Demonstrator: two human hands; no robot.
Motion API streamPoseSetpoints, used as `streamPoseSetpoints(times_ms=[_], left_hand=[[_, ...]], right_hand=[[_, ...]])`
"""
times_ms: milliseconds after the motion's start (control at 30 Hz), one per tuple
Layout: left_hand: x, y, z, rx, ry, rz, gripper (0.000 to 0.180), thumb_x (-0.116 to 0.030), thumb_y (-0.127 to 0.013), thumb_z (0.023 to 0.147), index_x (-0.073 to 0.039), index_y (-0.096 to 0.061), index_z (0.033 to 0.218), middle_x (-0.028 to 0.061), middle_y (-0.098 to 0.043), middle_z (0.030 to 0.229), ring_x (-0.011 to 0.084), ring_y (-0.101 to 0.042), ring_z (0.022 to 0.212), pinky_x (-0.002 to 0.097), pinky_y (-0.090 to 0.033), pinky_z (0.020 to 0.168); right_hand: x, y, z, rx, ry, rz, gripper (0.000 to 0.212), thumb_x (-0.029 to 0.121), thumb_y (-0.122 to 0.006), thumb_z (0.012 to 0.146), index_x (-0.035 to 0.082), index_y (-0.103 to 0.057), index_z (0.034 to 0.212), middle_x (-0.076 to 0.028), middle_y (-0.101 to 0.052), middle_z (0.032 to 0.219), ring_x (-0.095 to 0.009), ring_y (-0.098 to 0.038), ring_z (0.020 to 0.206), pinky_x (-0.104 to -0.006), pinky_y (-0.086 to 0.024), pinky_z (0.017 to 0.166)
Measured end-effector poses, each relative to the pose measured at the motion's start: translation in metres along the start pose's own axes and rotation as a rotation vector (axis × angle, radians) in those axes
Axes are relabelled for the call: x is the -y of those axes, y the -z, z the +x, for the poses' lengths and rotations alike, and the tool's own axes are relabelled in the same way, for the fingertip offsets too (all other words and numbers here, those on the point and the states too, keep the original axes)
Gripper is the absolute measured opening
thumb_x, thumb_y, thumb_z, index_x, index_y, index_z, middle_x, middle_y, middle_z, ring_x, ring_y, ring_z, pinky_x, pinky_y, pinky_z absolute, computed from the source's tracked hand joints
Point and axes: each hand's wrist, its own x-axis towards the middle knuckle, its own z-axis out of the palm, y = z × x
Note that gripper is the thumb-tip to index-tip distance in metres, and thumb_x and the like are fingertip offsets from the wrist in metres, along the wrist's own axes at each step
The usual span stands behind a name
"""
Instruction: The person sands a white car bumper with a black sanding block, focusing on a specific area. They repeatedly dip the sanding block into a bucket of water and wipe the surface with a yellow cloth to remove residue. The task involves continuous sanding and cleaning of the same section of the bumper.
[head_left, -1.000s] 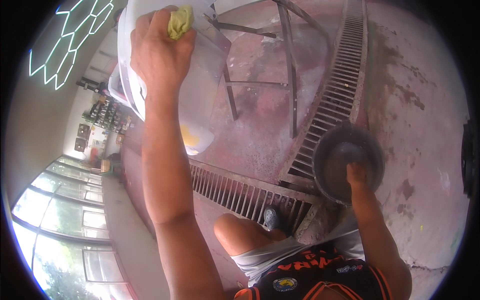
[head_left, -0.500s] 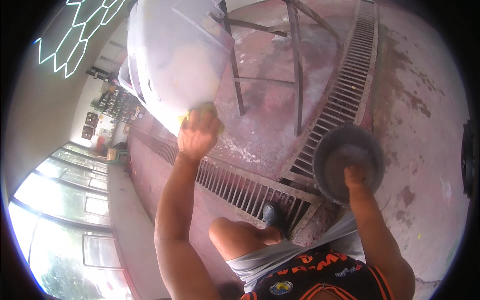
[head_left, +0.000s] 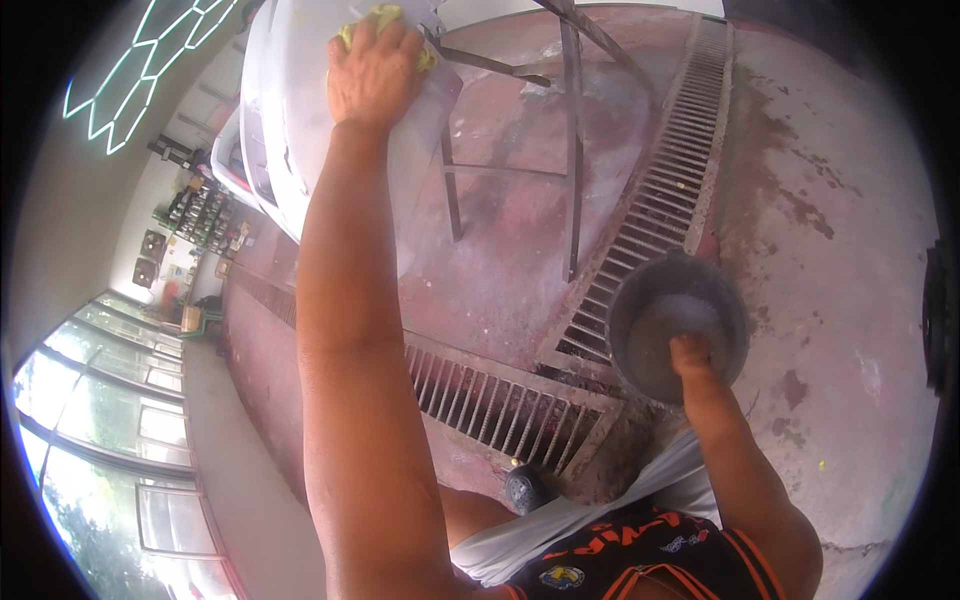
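Note:
My left hand (head_left: 374,80) is closed over a crumpled yellow cloth (head_left: 384,14) and presses it against a large whitish curved panel (head_left: 300,60), shaped like a car bumper. The arm reaches far forward and covers part of the panel. On my right, a dark round bucket (head_left: 626,300) holds murky greyish water (head_left: 650,335). My right hand (head_left: 690,352) dips into that water. Its fingers are under the surface, so whether they hold anything is hidden.
A dark metal stand (head_left: 572,150) has its legs beside the panel. Grated floor drains run away at the right (head_left: 640,220) and across in front of me (head_left: 500,400). My shoe (head_left: 527,488) is by the near grate. Windows (head_left: 110,420) line the left side.
My left hand has slid the yellow cloth forward and up along the panel, away from its lower edge. My right hand stays in the bucket.

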Motion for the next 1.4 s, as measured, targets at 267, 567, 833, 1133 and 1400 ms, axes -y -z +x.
streamPoseSetpoints(times_ms=[267,567,833,1133,1400], left_hand=[[-0.067,0.003,-0.138,0.174,-0.362,-0.276,0.039,-0.023,-0.085,0.074,-0.018,-0.071,0.11,-0.0015,-0.068,0.118,0.0243,-0.061,0.124,0.0467,-0.052,0.097],[-0.142,0.053,-0.346,0.538,0.41,-0.939,0.015,-0.017,-0.079,0.079,-0.013,-0.075,0.092,0.0093,-0.074,0.112,0.0354,-0.071,0.103,0.0456,-0.061,0.077],[-0.155,0.043,-0.409,0.019,1.829,-2.347,0.083,-0.063,-0.059,0.1,-0.011,-0.041,0.162,0.0143,-0.054,0.134,0.0355,-0.06,0.122,0.0569,-0.056,0.104],[-0.079,0.036,-0.374,0.046,1.598,-2.695,0.068,-0.048,-0.043,0.109,0.002,-0.044,0.154,0.0197,-0.072,0.113,0.0309,-0.075,0.083,0.045,-0.065,0.069],[-0.07,0.045,-0.382,-0.422,1.361,-2.972,0.092,-0.061,-0.045,0.101,0.007,-0.033,0.161,0.0275,-0.04,0.164,0.0375,-0.067,0.122,0.0517,-0.059,0.101]], right_hand=[[-0.002,-0.017,0.006,-0.127,0.058,0.031,0.029,0.008,-0.071,0.093,0.008,-0.079,0.121,-0.016,-0.072,0.133,-0.035,-0.066,0.13,-0.0452,-0.053,0.11],[0.002,0.005,-0.003,0.159,0.061,0.191,0.058,0.019,-0.076,0.092,0.011,-0.063,0.148,-0.019,-0.064,0.147,-0.035,-0.059,0.139,-0.0443,-0.048,0.118],[-0.008,0.059,-0.03,-0.517,-0.13,0.85,0.051,0.023,-0.076,0.094,0.007,-0.065,0.14,-0.024,-0.071,0.132,-0.04,-0.067,0.126,-0.0434,-0.052,0.108],[0.186,0.252,-0.148,-1.269,0.742,0.78,0.058,0.005,-0.078,0.091,0.003,-0.059,0.146,-0.021,-0.062,0.14,-0.038,-0.061,0.127,-0.0451,-0.05,0.108],[0.355,0.383,-0.178,-1.668,1.178,0.588,0.078,0.008,-0.09,0.077,0.014,-0.058,0.148,-0.013,-0.062,0.137,-0.037,-0.061,0.118,-0.0489,-0.051,0.1]])
